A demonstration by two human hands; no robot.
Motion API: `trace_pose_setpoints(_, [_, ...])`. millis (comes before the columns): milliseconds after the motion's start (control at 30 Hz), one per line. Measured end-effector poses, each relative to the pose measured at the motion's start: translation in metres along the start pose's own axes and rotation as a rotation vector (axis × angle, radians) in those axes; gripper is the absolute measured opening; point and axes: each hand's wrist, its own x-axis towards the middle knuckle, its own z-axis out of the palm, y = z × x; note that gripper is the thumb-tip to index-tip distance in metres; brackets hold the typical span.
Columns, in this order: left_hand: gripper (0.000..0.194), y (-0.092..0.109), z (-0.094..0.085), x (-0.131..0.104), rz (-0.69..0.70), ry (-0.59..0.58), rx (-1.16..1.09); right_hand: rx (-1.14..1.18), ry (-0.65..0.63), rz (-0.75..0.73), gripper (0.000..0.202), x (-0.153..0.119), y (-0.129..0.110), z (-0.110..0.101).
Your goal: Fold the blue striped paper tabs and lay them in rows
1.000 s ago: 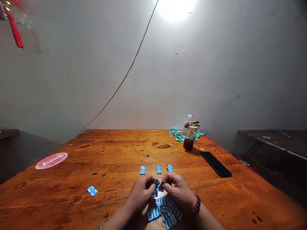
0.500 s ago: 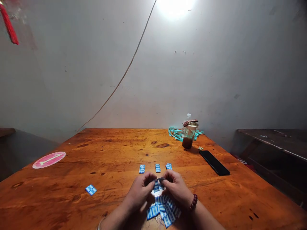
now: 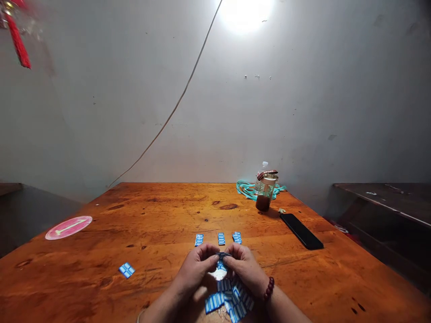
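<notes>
My left hand (image 3: 199, 267) and my right hand (image 3: 247, 268) meet close together over the near middle of the table. Between the thumb and fingertips of each is a small blue-and-white piece (image 3: 222, 255), seen nearly edge-on and dark along its top. Whether it is one piece or two pressed together, I cannot tell. Under my wrists lies a loose pile of flat blue-and-white pieces (image 3: 215, 303), marked with pale rectangles. Just beyond my fingers, three similar stacks stand in a row: left stack (image 3: 199, 240), middle stack (image 3: 221, 238), right stack (image 3: 237, 237).
Off to the left lie another blue-and-white piece (image 3: 127, 270) and a round pink sign (image 3: 69, 228). A black phone (image 3: 301, 231) rests at the right. Behind it stands a bottle with dark liquid (image 3: 263, 202), beside a turquoise strap (image 3: 247, 190). The wooden table (image 3: 161, 211) meets the wall.
My hands have drawn closer together, and the gap between the pieces at my fingertips has closed. The held part has tilted to nearly edge-on. The view has shifted slightly.
</notes>
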Motion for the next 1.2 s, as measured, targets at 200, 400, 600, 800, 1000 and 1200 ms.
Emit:
trace_pose_setpoints(200, [0.023, -0.004, 0.001, 0.002, -0.121, 0.061, -0.058, 0.004, 0.000, -0.005, 0.027, -0.001, -0.004, 0.001])
trace_pose_setpoints(400, [0.024, 0.003, 0.005, -0.001, -0.141, 0.057, -0.009, -0.046, 0.016, -0.081, 0.026, -0.002, 0.000, 0.002])
trace_pose_setpoints(600, [0.024, 0.002, 0.004, -0.002, -0.154, 0.085, -0.026, -0.053, -0.077, -0.088, 0.024, -0.003, -0.004, 0.000])
trace_pose_setpoints(800, [0.025, 0.003, 0.004, -0.001, -0.118, 0.105, -0.055, -0.061, 0.022, -0.064, 0.024, -0.002, -0.001, -0.004])
trace_pose_setpoints(1000, [0.025, 0.005, 0.008, -0.004, -0.146, 0.040, -0.016, -0.064, 0.071, -0.077, 0.025, -0.001, 0.003, -0.004])
trace_pose_setpoints(1200, [0.021, 0.018, -0.002, -0.004, 0.012, 0.164, 0.048, -0.326, -0.092, -0.061, 0.021, -0.011, -0.014, -0.006])
